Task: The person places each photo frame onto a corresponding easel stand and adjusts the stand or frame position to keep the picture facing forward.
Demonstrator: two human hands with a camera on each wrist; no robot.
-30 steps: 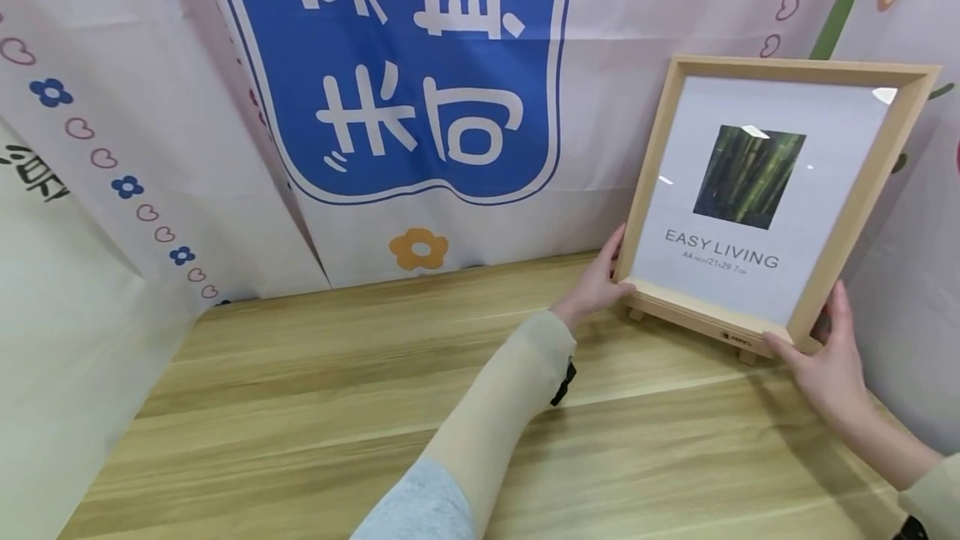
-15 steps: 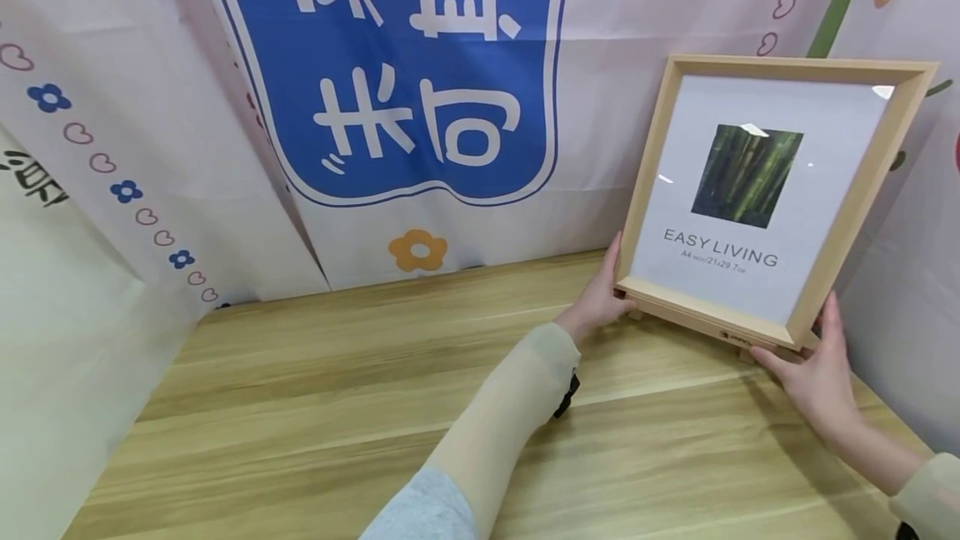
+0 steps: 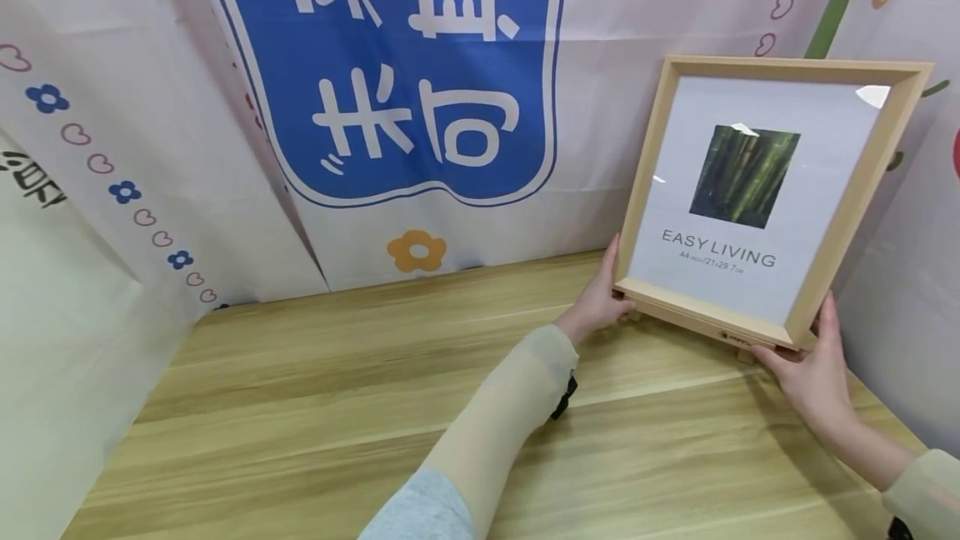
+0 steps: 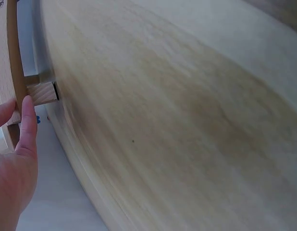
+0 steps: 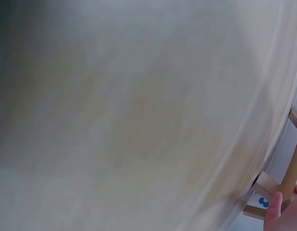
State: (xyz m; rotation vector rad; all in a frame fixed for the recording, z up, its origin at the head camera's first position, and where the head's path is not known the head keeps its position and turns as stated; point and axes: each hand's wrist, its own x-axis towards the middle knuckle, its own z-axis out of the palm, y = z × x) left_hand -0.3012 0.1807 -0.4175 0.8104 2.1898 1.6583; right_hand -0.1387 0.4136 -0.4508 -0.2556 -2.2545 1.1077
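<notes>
A light wooden picture frame leans back on a small wooden easel at the table's right rear corner. Behind its clear front is a white sheet with a bamboo picture and the words EASY LIVING. My left hand holds the left end of the easel's ledge; the left wrist view has thumb and finger on either side of the wood, beside a short leg. At the ledge's right end, my right hand grips with the thumb in front. Its other fingers are partly hidden behind the frame.
The wood-grain table stretches to the left and front. White printed cloth hangs along the back and sides, with a large blue sign on it. The frame stands close to the back and right cloth.
Both thumbs have slid down from the frame's lower corners to the easel ledge. The frame has shifted very slightly left in view.
</notes>
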